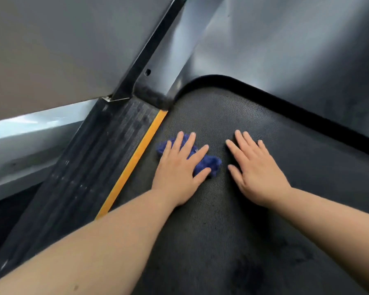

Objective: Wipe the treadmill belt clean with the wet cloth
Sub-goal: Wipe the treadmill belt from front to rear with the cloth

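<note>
On the treadmill, seen from above by a camera on the person's head, everything is placed by the belt:

1. Treadmill belt (232,220): a dark, finely dotted surface filling the lower middle and right of the view, with some darker smudges on the part nearest the person.
2. Motor cover (285,50): a smooth grey-black housing along the belt's far edge, curving around the belt's far left corner, with a narrow black gap where the two meet.
3. Side rail (83,177): a ribbed black strip running along the belt's left edge.
4. Yellow stripe (134,160): a thin line lying between the side rail and the belt.
5. Upright post (149,56): a black bar rising from the far end of the side rail, just beyond the belt's far left corner.
6. Left hand (180,169): palm down on the belt near its left edge, fingers spread apart and pressing flat on the cloth, not curled around it. The bare forearm reaches in from the lower left.
7. Right hand (256,167): flat on the bare belt just right of the cloth, fingers open and slightly apart, holding nothing.
8. Cloth (209,162): a crumpled blue cloth lying on the belt under the left hand, showing beyond the fingertips and beside the thumb.
</note>
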